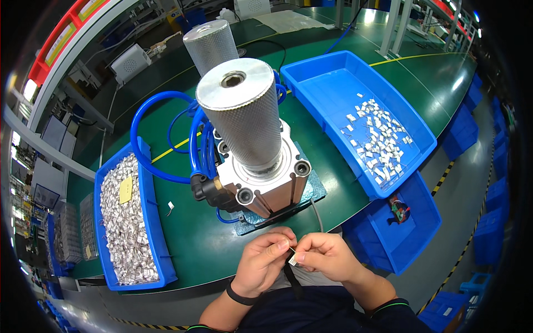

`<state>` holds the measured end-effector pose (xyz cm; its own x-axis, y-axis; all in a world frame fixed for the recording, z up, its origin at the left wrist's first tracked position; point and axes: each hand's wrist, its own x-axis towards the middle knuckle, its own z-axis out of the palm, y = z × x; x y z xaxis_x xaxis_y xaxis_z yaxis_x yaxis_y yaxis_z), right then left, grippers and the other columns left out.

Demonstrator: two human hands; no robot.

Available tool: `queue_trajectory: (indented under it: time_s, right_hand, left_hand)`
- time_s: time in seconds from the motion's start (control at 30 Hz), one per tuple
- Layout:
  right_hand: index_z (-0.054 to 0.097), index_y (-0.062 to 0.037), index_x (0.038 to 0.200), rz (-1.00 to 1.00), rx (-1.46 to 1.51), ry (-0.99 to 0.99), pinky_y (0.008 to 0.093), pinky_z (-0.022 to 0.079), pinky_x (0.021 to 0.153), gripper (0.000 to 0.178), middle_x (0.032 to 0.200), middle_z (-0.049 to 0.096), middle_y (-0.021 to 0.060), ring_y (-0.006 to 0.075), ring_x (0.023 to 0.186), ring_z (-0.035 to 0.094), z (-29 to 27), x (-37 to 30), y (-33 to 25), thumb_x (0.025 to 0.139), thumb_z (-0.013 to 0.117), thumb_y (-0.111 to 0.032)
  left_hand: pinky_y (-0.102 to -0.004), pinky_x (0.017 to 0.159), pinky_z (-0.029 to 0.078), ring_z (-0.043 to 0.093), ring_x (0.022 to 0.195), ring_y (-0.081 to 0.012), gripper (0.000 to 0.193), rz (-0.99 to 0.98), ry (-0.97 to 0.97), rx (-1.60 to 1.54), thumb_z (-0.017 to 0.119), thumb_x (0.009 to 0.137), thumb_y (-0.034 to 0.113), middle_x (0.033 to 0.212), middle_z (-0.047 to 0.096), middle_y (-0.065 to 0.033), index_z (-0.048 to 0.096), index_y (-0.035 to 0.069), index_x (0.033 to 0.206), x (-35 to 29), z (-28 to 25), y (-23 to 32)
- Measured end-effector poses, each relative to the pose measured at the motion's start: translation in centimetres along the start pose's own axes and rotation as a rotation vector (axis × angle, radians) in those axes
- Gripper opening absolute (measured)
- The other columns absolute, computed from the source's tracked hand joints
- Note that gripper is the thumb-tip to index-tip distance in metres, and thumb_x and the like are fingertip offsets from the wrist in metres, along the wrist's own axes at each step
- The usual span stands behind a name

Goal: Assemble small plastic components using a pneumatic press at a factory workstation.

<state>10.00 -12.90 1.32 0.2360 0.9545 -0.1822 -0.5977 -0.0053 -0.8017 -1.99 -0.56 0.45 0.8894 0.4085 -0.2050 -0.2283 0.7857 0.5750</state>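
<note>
The person point(302, 319) at the worktop's point(194, 258) near edge has on a dark navy top point(327, 308), short-sleeved, with a thin bright green line point(391, 304) along each cuff. A plain black band point(242, 294) circles the left wrist. The left hand point(262, 261) and right hand point(330, 257) are ungloved, forearms bare too. I can make out pale greyish trousers point(312, 278) and a narrow dark strip point(293, 283) over them.

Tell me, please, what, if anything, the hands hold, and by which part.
A small white part with thin leads: the left hand pinches the leads; the right hand seems to grip near the white end.
</note>
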Motion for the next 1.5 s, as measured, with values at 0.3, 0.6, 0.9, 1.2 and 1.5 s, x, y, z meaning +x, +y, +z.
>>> queue_trajectory:
  time_s: [0.3, 0.6, 0.9, 1.2, 1.5]
  right_hand:
    - [0.057, -0.0002, 0.086, -0.062, -0.075, 0.131, 0.0171, 0.03, 0.047, 0.006, 0.067, 0.052, -0.0039, -0.0008, 0.056, 0.042, -0.1, 0.7, -0.5, 0.088, 0.059, -0.005]
    - [0.06, 0.0033, 0.083, -0.006, -0.275, 0.253, 0.0177, 0.037, 0.052, 0.013, 0.069, 0.058, -0.0007, 0.001, 0.061, 0.049, -0.9, 3.2, -1.5, 0.086, 0.062, -0.009]
    - [0.06, 0.0051, 0.081, -0.001, -0.355, 0.339, 0.0188, 0.041, 0.054, 0.014, 0.07, 0.061, 0.0015, 0.0026, 0.063, 0.053, -0.2, 4.6, -2.6, 0.083, 0.064, -0.008]
    - [0.061, 0.0042, 0.08, -0.151, -0.351, 0.307, 0.0192, 0.041, 0.053, 0.015, 0.069, 0.061, 0.0012, 0.0021, 0.062, 0.053, -1.9, 5.5, -0.4, 0.084, 0.064, -0.01]
    - [0.061, 0.0043, 0.08, -0.14, -0.345, 0.306, 0.0191, 0.041, 0.052, 0.017, 0.068, 0.061, 0.0009, 0.0018, 0.06, 0.052, -1.9, 5.6, -0.6, 0.085, 0.064, -0.011]
  left_hand:
    - [-0.0358, 0.081, 0.047, 0.056, 0.089, -0.0212, 0.01, 0.224, 0.167, 0.113, 0.055, 0.092, 0.011, 0.105, 0.058, -0.012, 0.059, 0.003, 0.097, 0.5, -0.2, -0.6]
    - [-0.0321, 0.079, 0.051, 0.06, 0.087, -0.018, 0.021, 0.137, 0.229, 0.207, 0.054, 0.092, 0.006, 0.102, 0.06, -0.0129, 0.054, -0.004, 0.111, 0.3, -0.6, -0.7]
    - [-0.0363, 0.078, 0.05, 0.058, 0.086, -0.0209, 0.021, 0.118, 0.241, 0.256, 0.052, 0.092, 0.005, 0.101, 0.059, -0.0129, 0.052, -0.002, 0.112, 0.7, -0.3, -0.6]
    - [-0.037, 0.078, 0.05, 0.059, 0.086, -0.0221, 0.022, 0.117, 0.249, 0.251, 0.052, 0.091, 0.004, 0.101, 0.06, -0.0146, 0.05, -0.002, 0.113, 0.7, 0.0, -0.6]
    - [-0.0376, 0.078, 0.051, 0.06, 0.086, -0.0232, 0.023, 0.116, 0.261, 0.248, 0.052, 0.091, 0.003, 0.101, 0.06, -0.0155, 0.049, -0.003, 0.112, 0.7, -0.2, -0.7]
